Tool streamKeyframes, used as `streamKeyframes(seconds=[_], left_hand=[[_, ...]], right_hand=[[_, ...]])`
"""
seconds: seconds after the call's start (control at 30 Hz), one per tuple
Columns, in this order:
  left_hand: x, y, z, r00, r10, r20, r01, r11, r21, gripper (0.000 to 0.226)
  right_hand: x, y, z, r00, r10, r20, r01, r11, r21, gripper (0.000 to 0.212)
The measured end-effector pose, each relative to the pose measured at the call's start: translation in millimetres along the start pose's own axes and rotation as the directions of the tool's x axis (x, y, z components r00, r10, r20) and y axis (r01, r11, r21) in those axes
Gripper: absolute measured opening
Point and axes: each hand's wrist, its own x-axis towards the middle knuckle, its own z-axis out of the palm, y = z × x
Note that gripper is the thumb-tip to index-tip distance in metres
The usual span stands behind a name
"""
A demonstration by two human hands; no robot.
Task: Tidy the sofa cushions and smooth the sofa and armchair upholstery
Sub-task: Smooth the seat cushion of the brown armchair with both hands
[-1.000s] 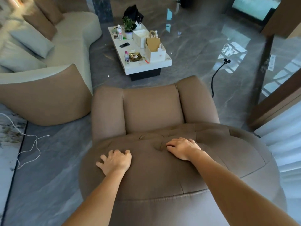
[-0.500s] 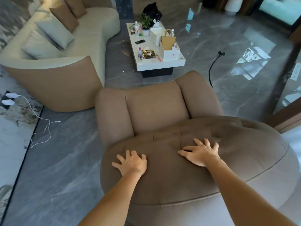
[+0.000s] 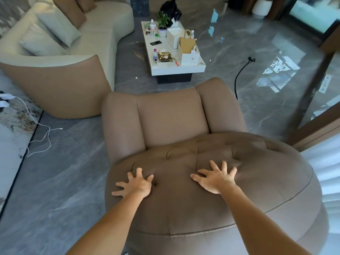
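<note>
Glossy grey marble floor [image 3: 276, 43] mirrors bright window light. A white low surface [image 3: 165, 68] (cluttered with bottles, a potted plant and paper bags) stands mid-room. White charging cables [image 3: 39, 137] trail across the floor at left; pale curtains [image 3: 323, 172] hang right.

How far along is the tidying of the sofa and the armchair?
Looks done: the sofa has its cushions propped in a row along the back. In hand: the left hand and right hand press flat, fingers spread, on the armchair's tufted backrest. Probably left: the armchair seat and arms, which neither hand is touching now.
</note>
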Motion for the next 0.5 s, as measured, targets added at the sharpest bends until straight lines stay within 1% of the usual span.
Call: streamKeyframes(seconds=[0.2,0.33,0.4,0.5], left_hand=[[-2.7,-13.9,-18.1,1.0,-0.022,-0.017,0.022,1.0,-0.019,0.063],[-5.9,-13.3,-37.1,1.0,-0.023,-0.012,0.022,0.998,-0.053,0.065],[-9.8,-9.1,-47.8,1.0,0.001,-0.023,-0.002,0.998,-0.059,0.061],[-16.0,-3.0,-63.7,0.995,0.074,-0.07,-0.078,0.995,-0.057,0.053]], right_hand=[[-2.1,-19.4,-1.8,1.0,-0.016,-0.018,0.016,1.0,-0.027,0.079],[0.1,-31.1,-21.9,1.0,-0.028,-0.001,0.028,0.999,-0.03,0.077],[1.0,-36.7,-34.3,0.999,-0.044,-0.023,0.043,0.998,-0.044,0.076],[1.9,-45.1,-53.4,0.994,-0.082,-0.077,0.079,0.996,-0.035,0.074]])
